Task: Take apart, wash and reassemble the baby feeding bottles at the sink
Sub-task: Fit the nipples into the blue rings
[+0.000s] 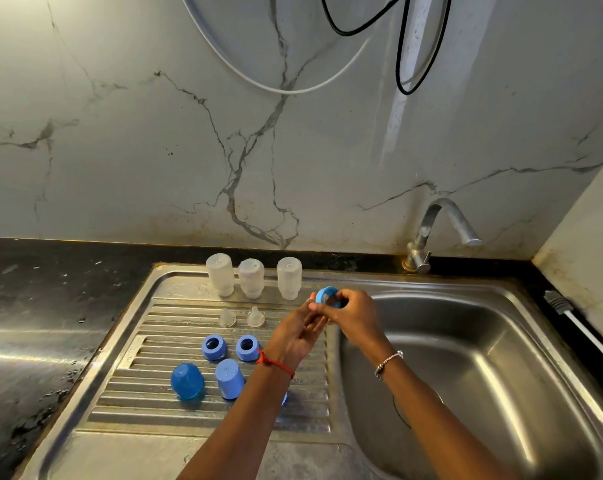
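So the blue collar ring (328, 296) is up in the air, right over the ridge where the drainboard (154, 415) meets the basin (501, 341). The right hand (352, 317) has it, thumb and fingers curled round its rim, opening facing the camera. The left hand (300, 330) comes up from below, fingers reaching against the ring's left edge. It's blurry there, so I honestly can't tell if they pinch it or just touch.

Just behind the hands, three clear bottles (251, 278) stand upside down in a row along the drainboard's back edge, the rightmost one close to the ring. In front of those sit two clear nipples (227, 318), then two blue rings (214, 347), then two blue caps (187, 382). A sliver of blue (285, 398) peeks out from under the left forearm, can't make out what it is. That column right of each row is where the left arm sits.

Room-wise: the basin to the right is wide open and deep, with the tap (438, 226) curving over its back corner. The near strip of the drainboard is bare metal. Black counter (33, 306) runs off left, and a side wall (587, 237) boxes in the far right.
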